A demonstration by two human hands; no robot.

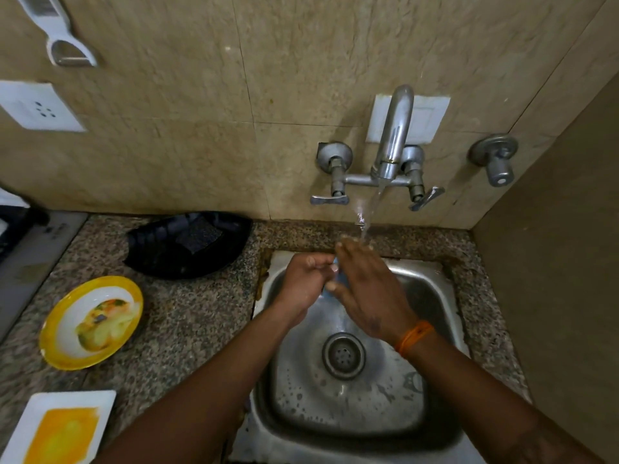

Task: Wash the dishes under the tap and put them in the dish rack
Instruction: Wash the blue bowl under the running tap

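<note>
Blue dish point(339, 279) gripped by left fingers point(318, 262).

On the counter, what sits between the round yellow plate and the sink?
Nothing: in the head view the granite counter is bare between the yellow plate and the sink. The black tray lies farther back.

Tap point(392, 135) on tiled wall running; stream falls onto fingers of right hand point(368, 289), held over steel sink point(435, 426). Left hand point(304, 283) curled, meets right hand; small blue thing point(340, 279) between them, mostly hidden, kind unclear. Orange band point(413, 338) on right wrist. On granite counter point(194, 316) left of sink: black tray point(154, 246) holding dark scrub pad point(200, 235); yellow-rimmed plate point(60, 329) with food scraps; white square dish point(100, 400) stained yellow at lower left edge.
</note>
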